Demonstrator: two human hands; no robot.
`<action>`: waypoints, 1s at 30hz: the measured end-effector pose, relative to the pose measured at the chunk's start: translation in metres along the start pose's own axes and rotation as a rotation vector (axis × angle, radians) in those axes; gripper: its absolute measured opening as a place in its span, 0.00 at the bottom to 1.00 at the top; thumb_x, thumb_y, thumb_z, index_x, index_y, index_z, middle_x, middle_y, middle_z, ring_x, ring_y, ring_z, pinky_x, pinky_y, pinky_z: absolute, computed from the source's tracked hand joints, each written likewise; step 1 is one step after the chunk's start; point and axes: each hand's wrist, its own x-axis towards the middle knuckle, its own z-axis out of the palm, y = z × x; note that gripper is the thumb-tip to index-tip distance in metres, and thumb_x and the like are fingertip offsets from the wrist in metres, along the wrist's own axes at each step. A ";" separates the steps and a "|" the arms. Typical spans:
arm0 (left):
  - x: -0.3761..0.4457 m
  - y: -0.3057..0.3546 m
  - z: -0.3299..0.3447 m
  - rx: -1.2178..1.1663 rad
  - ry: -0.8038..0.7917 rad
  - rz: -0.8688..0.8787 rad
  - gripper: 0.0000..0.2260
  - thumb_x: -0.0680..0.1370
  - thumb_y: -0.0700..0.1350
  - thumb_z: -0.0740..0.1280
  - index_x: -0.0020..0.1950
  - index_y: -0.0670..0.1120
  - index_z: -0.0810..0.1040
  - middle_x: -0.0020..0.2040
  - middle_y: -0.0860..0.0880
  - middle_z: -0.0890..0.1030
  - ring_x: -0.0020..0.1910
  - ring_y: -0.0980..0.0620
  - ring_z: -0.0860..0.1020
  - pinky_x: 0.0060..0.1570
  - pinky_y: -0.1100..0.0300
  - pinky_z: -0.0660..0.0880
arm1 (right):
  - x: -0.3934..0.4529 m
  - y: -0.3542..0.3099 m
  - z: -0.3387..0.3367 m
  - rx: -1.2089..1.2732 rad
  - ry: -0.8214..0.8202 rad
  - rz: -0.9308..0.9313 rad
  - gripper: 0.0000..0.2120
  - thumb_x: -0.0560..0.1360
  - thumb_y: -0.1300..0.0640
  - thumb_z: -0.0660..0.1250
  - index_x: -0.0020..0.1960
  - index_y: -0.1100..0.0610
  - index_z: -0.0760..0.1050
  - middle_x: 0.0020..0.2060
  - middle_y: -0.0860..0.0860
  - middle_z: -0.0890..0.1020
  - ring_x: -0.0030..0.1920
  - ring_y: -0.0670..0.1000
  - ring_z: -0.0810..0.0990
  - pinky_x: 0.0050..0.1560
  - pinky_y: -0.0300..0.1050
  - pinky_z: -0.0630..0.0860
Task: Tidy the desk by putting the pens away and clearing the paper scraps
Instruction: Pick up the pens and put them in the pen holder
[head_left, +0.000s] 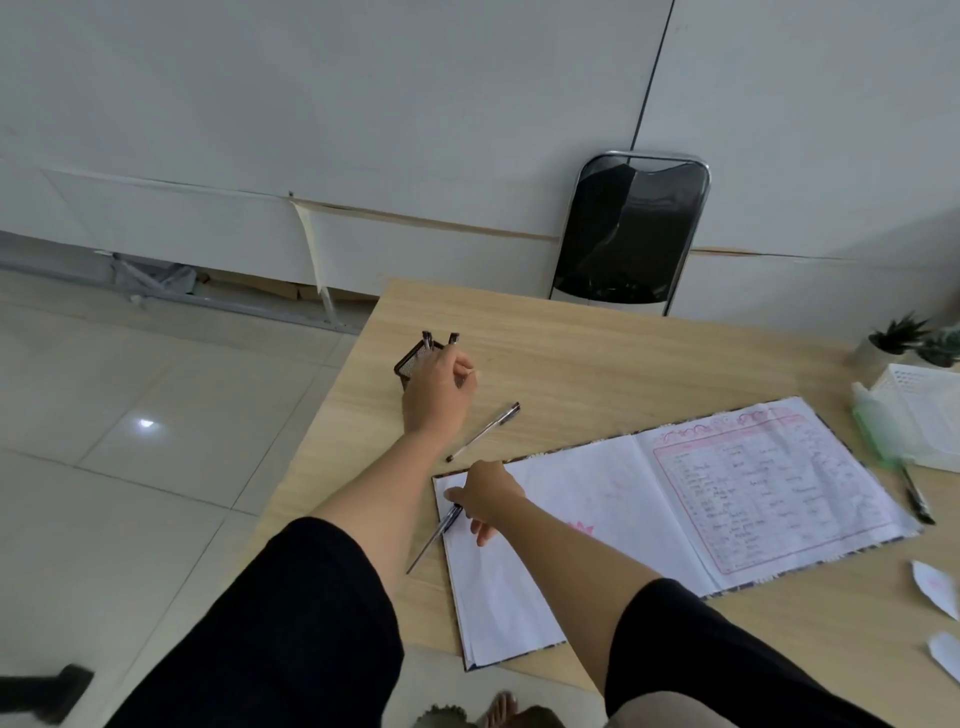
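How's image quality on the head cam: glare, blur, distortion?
Head view: soft, even light, faint shadows; one small glare spot on the floor tile; wide-angle bend curves the desk edges and wall seams; the open notebook writing is too soft to read; the left hand and right hand slightly soft, the held pen discernible.

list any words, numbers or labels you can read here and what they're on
Nothing is legible.
Open notebook: handwritten table in a pink frame on its right page, too small and blurred to read.
White basket: faint marks on its wall, unreadable.
Pens, mesh pen holder, bottle: no visible text.
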 end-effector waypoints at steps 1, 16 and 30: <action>-0.002 0.001 0.001 -0.002 -0.033 -0.005 0.03 0.76 0.45 0.67 0.48 0.47 0.77 0.43 0.53 0.79 0.47 0.51 0.78 0.39 0.56 0.76 | 0.000 0.000 0.004 0.012 0.005 0.008 0.19 0.79 0.49 0.61 0.37 0.63 0.69 0.41 0.62 0.85 0.25 0.55 0.79 0.41 0.45 0.80; -0.024 -0.042 0.026 0.046 -0.339 -0.239 0.08 0.78 0.49 0.64 0.47 0.46 0.79 0.46 0.47 0.84 0.46 0.46 0.81 0.46 0.52 0.79 | 0.015 -0.002 0.010 0.128 0.040 0.048 0.13 0.78 0.56 0.58 0.37 0.61 0.71 0.35 0.56 0.83 0.29 0.57 0.82 0.35 0.41 0.77; -0.010 -0.057 0.061 0.140 -0.340 -0.255 0.07 0.77 0.47 0.63 0.52 0.47 0.77 0.53 0.47 0.81 0.53 0.44 0.79 0.49 0.52 0.77 | 0.067 0.015 -0.078 0.651 0.331 0.098 0.11 0.72 0.60 0.65 0.32 0.60 0.68 0.34 0.58 0.78 0.39 0.62 0.85 0.45 0.58 0.83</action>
